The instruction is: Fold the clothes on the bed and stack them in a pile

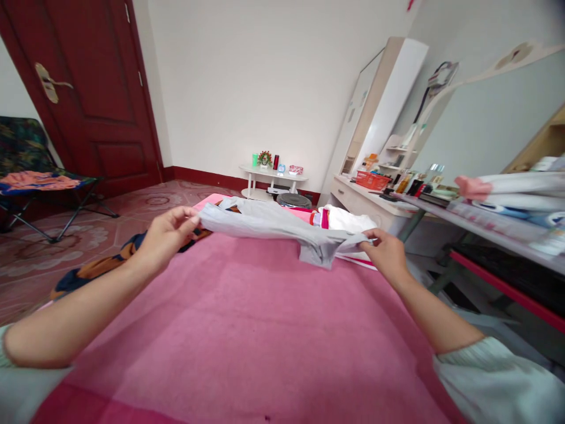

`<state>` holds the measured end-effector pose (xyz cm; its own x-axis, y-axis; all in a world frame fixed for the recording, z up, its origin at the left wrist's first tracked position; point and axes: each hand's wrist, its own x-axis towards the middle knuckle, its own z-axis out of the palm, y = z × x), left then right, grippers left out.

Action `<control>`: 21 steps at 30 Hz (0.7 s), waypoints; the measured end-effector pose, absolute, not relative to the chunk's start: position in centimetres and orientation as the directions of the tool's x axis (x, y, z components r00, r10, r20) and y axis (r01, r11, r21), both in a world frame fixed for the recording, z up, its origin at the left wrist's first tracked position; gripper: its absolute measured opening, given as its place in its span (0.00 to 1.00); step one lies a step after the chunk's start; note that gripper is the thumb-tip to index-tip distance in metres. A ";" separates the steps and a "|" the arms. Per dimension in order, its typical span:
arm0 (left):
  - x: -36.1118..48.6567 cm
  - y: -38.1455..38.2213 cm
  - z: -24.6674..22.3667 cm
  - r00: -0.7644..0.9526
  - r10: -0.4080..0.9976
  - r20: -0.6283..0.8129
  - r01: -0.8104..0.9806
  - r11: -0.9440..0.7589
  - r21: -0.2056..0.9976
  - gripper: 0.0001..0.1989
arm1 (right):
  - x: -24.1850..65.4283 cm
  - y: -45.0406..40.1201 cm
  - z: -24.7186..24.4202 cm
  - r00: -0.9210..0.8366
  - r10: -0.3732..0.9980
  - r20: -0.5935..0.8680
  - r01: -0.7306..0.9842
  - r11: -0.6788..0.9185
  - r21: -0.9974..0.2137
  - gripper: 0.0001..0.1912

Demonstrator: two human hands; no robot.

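Observation:
A light grey garment (pixel 269 221) is stretched between my two hands above the far part of the pink bedspread (pixel 256 318). What kind of garment it is I cannot tell. At its left end, my left hand (pixel 174 229) pinches the cloth between thumb and fingers. The other end is gripped by my right hand (pixel 385 250), with a loose fold hanging down near it. Behind the grey cloth lie a white piece of clothing (pixel 348 221) and some pink and red fabric, partly hidden. A dark blue and brown striped cloth (pixel 95 268) lies along the left edge.
A folding chair (pixel 57 182) with an orange cloth stands at the left by the red door (pixel 88 88). Against the far wall is a small white table (pixel 273 175). Along the right are a dresser (pixel 375 200) with a red basket (pixel 371 181) and a loaded shelf (pixel 498 229).

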<state>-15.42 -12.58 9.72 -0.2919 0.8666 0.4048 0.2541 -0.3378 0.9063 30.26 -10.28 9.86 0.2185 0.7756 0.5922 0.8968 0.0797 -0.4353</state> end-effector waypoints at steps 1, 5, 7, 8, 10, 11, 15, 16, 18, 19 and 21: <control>-16.1 -12.4 9.8 -0.309 0.872 0.380 0.226 -0.321 0.920 0.15 | 30.6 -10.1 9.8 0.231 0.780 0.581 0.880 0.087 -0.466 0.12; -18.3 -12.2 8.0 -0.212 0.932 0.296 0.283 -0.231 0.931 0.16 | 31.0 -9.8 8.2 0.286 0.834 0.471 0.775 0.088 -0.625 0.08; -19.4 -12.5 6.6 -0.180 0.948 0.262 0.326 -0.194 0.925 0.17 | 31.1 -10.1 7.5 0.333 0.848 0.412 0.655 0.106 -0.748 0.07; -20.0 -12.8 6.0 -0.164 0.956 0.242 0.325 -0.179 0.929 0.17 | 31.2 -10.4 7.3 0.349 0.853 0.387 0.574 0.131 -0.808 0.06; -21.4 -13.4 5.1 -0.146 0.971 0.189 0.268 -0.145 0.953 0.18 | 31.4 -11.2 7.4 0.364 0.858 0.363 0.404 0.205 -0.892 0.06; -22.1 -13.7 4.8 -0.141 0.977 0.157 0.223 -0.123 0.967 0.19 | 31.6 -11.7 7.5 0.366 0.856 0.365 0.331 0.246 -0.911 0.07; -24.1 -14.0 4.5 -0.205 0.973 0.108 0.027 -0.105 0.994 0.20 | 31.5 -13.3 8.5 0.380 0.809 0.449 0.169 0.417 -0.893 0.07; -24.2 -13.9 4.5 -0.240 0.963 0.121 -0.016 -0.128 0.992 0.19 | 31.3 -13.6 8.7 0.392 0.792 0.468 0.140 0.452 -0.881 0.07; -24.1 -13.5 4.7 -0.325 0.932 0.158 -0.081 -0.194 0.978 0.14 | 30.7 -13.9 9.0 0.425 0.764 0.485 0.083 0.501 -0.862 0.06; -23.9 -13.2 4.9 -0.359 0.917 0.173 -0.097 -0.221 0.970 0.12 | 30.4 -14.0 9.2 0.443 0.758 0.479 0.059 0.508 -0.859 0.06; -23.4 -13.0 5.2 -0.389 0.901 0.192 -0.101 -0.249 0.963 0.09 | 29.8 -14.3 9.4 0.471 0.764 0.441 0.023 0.488 -0.872 0.06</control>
<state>-23.38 -12.97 5.16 -0.3888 0.9011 0.1918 -0.1014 -0.2488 0.9632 29.85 -14.27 9.39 0.4710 0.7642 0.4405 0.0232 0.4885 -0.8723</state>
